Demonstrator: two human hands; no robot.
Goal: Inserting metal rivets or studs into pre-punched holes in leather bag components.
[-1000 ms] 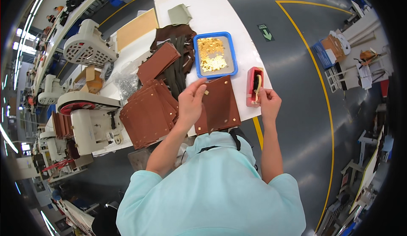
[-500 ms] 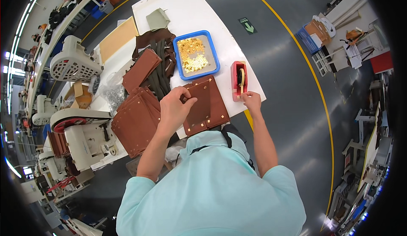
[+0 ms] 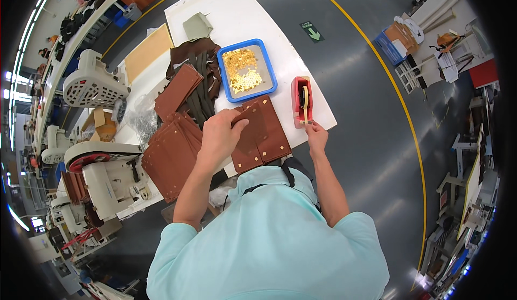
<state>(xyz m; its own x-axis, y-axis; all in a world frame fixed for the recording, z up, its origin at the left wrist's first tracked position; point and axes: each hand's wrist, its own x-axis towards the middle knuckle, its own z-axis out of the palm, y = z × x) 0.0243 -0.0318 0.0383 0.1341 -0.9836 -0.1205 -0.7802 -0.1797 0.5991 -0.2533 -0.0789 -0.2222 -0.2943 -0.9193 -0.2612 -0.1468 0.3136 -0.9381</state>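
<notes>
Brown leather is what my hands work on: a flat leather panel (image 3: 264,135) lies at the centre of the frame on the white table (image 3: 245,9), just above my chest, its long axis running from lower left to upper right. My left hand (image 3: 218,135) rests on the panel's left edge, fingers curled over it and pinching a fold of the leather. My right hand (image 3: 316,135) sits just right of the panel, fingertips closed at the base of a red tape dispenser (image 3: 301,100); I think it nips the tape end, but the view is too small to be sure. So the panel lies between both hands, and the left is the nearer. It is reddish brown, roughly rectangular, with small gold studs near its corners. Above it stands a blue tray (image 3: 229,82) of gold pieces. More brown pieces (image 3: 169,157) are stacked to the left.
</notes>
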